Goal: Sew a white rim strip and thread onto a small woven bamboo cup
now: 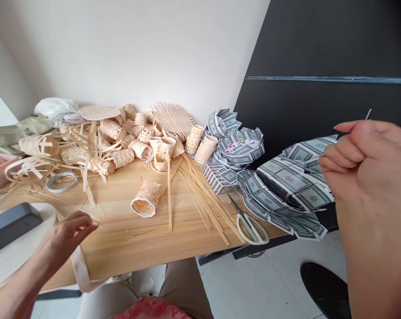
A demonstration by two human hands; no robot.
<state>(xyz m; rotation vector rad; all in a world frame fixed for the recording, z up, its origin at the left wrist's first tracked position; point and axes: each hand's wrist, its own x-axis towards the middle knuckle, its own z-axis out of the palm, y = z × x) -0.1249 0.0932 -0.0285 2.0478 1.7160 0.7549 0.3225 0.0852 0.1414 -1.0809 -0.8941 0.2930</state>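
Between the left hand (65, 237) and the right hand (366, 177), the way over the wooden tabletop (127, 248) is blocked in the middle by a woven bamboo cylinder (146, 198) and long loose bamboo strips (203, 199). Along the near table edge a hand can pass, but on the right the scissors (250, 229) lie in the way. Folded playing-card bowls (286, 186) stand just beyond them, and a heap of woven bamboo pieces (120, 141) closes the far side against the wall (137, 53).

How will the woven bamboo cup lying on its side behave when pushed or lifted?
The woven bamboo cup will probably roll when pushed, lying on its rounded side. It likely feels light for its size: thin strips around a hollow middle. That thin weave may give if squeezed.
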